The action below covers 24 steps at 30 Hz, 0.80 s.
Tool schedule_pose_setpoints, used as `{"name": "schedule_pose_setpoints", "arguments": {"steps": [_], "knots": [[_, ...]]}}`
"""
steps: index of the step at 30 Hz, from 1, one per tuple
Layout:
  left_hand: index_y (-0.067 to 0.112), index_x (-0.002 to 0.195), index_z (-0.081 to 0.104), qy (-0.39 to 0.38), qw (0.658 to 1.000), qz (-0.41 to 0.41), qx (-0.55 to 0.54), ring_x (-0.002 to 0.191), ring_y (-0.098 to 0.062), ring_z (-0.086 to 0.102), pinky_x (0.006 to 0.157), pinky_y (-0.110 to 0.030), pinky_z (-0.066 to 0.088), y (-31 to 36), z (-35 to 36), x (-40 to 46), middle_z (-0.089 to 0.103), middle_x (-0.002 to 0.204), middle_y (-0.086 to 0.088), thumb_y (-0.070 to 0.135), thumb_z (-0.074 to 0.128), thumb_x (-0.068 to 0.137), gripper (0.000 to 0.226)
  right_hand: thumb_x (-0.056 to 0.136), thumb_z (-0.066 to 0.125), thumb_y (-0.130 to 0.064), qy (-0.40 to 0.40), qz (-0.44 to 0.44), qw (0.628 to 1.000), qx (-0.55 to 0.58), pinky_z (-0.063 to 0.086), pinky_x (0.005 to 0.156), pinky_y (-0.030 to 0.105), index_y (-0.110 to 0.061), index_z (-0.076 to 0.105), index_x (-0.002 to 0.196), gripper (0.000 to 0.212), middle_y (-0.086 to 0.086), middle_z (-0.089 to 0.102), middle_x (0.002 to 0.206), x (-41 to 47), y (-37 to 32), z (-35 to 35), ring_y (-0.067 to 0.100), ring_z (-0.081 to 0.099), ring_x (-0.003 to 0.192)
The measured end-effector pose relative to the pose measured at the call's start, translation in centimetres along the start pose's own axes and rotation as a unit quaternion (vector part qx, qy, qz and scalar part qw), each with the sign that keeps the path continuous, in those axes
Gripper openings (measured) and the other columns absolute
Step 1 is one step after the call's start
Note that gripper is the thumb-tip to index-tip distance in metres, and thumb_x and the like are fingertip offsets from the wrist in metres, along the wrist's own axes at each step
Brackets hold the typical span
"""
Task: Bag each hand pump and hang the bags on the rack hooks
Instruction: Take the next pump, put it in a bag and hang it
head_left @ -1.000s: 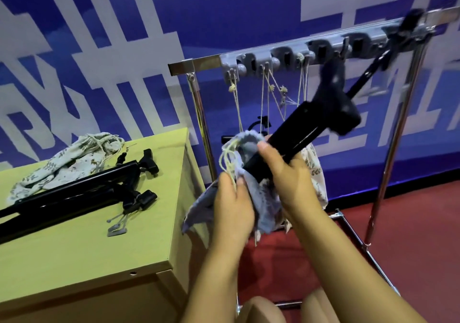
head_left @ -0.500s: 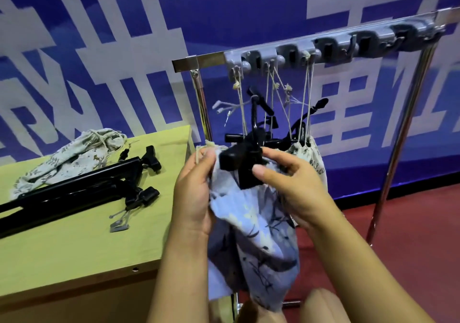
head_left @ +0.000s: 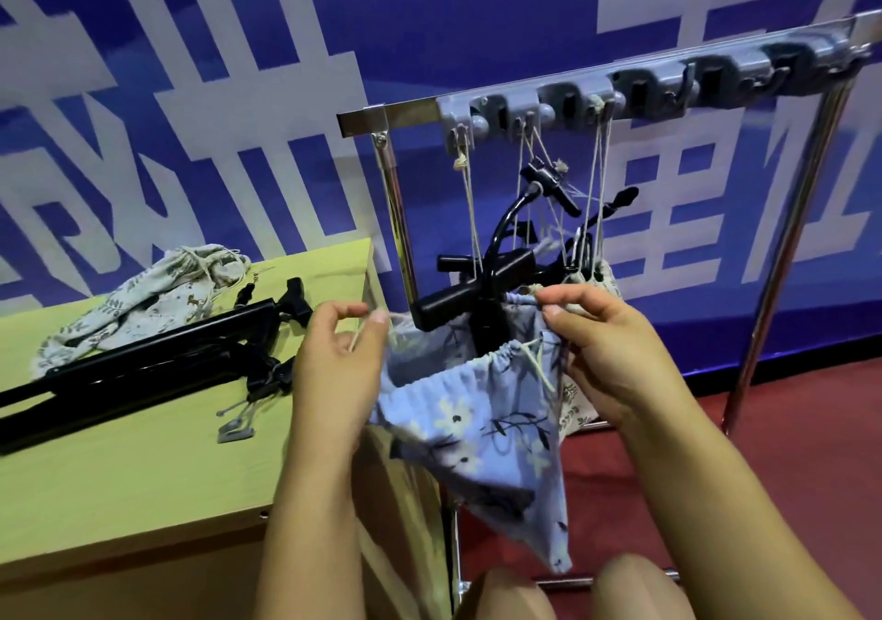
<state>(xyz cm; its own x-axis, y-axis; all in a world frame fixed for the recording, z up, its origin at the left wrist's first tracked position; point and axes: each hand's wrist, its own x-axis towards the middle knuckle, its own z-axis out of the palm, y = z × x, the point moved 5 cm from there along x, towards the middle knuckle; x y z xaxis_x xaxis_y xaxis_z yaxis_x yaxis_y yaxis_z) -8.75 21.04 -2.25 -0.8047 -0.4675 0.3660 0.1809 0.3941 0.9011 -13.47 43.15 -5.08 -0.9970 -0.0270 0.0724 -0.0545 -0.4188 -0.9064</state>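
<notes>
Blue floral bag [head_left: 482, 423] | both hands pinch drawstrings | wall lettering unreadable

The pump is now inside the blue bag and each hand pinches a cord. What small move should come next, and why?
Probably pull the two cords apart to close the bag's mouth. The left hand and right hand each pinch a drawstring, the blue floral bag hangs open, and the hand pump's T-handle sticks out. Once the mouth is cinched, the bag can go on a free rack hook.

Both hands raised, level — left hand [head_left: 334, 361] & right hand [head_left: 606, 337] each in pinch grip, forearms angled inward.
</notes>
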Motion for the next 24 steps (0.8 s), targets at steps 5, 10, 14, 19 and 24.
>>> {"name": "schedule_pose_setpoints", "arguments": {"steps": [5, 10, 14, 19, 24], "knots": [[0.025, 0.087, 0.07, -0.086, 0.992, 0.006, 0.088, 0.068, -0.013, 0.055, 0.065, -0.025, 0.043, 0.0, 0.0, -0.2, 0.064, 0.075, 0.008, 0.012, 0.071, 0.081, 0.015, 0.089, 0.036, 0.016, -0.048, 0.017, 0.999, -0.009, 0.047, 0.049, 0.013, -0.007, 0.064, 0.074, 0.04, -0.006, 0.069, 0.057, -0.2, -0.3, 0.4, 0.004, 0.058, 0.051], [0.021, 0.073, 0.066, -0.025, 0.986, 0.035, 0.161, 0.058, -0.01, 0.051, 0.055, -0.025, 0.039, 0.7, -0.5, 0.4, 0.061, 0.067, 0.009, 0.014, 0.063, 0.085, 0.015, 0.078, 0.043, 0.017, -0.066, 0.011, 0.997, -0.043, 0.036, 0.049, 0.02, -0.008, 0.068, 0.079, 0.035, 0.005, 0.05, 0.051, -0.4, -0.4, 0.4, 0.009, 0.04, 0.039], [0.01, 0.066, 0.058, 0.001, 0.996, -0.009, 0.084, 0.05, -0.019, 0.036, 0.05, -0.029, 0.028, 0.4, -0.5, 0.7, 0.044, 0.051, 0.0, 0.02, 0.057, 0.09, 0.026, 0.057, 0.056, 0.01, -0.103, -0.047, 0.988, -0.109, 0.042, 0.066, 0.035, -0.018, 0.071, 0.085, 0.042, 0.001, 0.066, 0.074, -0.8, -0.6, 0.7, 0.024, 0.049, 0.068], [0.021, 0.058, 0.064, 0.03, 0.998, -0.056, -0.019, 0.069, -0.02, 0.055, 0.065, -0.032, 0.041, -0.5, -0.8, 0.6, 0.06, 0.061, 0.007, 0.031, 0.048, 0.095, 0.042, 0.06, 0.085, -0.006, -0.055, -0.151, 0.952, -0.26, 0.046, 0.087, 0.021, -0.033, 0.065, 0.088, 0.044, -0.001, 0.056, 0.107, -1.2, -1.0, 1.1, 0.006, 0.058, 0.089], [0.018, 0.061, 0.063, 0.06, 0.996, -0.058, -0.043, 0.077, -0.012, 0.059, 0.075, -0.032, 0.041, -0.6, -1.5, 1.0, 0.063, 0.072, 0.006, 0.032, 0.044, 0.098, 0.044, 0.068, 0.081, -0.012, -0.025, -0.21, 0.92, -0.331, 0.036, 0.078, -0.001, -0.029, 0.066, 0.086, 0.029, -0.001, 0.052, 0.104, -1.4, -1.2, 1.7, -0.007, 0.051, 0.091]]}}
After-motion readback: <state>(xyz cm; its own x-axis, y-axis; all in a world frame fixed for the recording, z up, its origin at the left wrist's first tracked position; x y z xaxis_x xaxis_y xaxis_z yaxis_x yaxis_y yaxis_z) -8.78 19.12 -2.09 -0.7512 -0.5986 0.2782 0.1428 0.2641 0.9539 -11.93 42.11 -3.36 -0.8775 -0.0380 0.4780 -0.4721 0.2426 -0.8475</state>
